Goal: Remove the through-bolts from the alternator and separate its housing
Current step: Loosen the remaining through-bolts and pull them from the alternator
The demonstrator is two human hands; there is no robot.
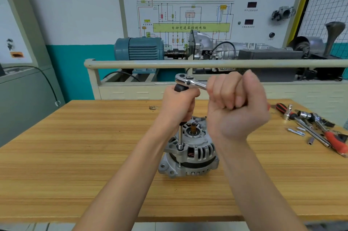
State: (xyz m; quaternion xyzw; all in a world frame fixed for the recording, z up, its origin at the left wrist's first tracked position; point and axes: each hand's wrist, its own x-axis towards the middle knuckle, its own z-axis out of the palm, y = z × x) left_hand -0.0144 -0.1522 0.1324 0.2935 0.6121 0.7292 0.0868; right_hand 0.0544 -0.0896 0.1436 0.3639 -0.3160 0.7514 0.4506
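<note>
From the head camera, the alternator (188,152) stands shaft-up on the wooden workbench (75,146), near its middle. The left hand (178,102) is wrapped around the black grip of a vertical extension bar (180,136) whose socket sits on a bolt at the alternator's left ear. The right hand (237,106) is fisted around the handle of the ratchet wrench (190,81) joined to the bar's top. Loose bolts (297,131) and spare tools (316,127) lie well apart at the bench's right.
</note>
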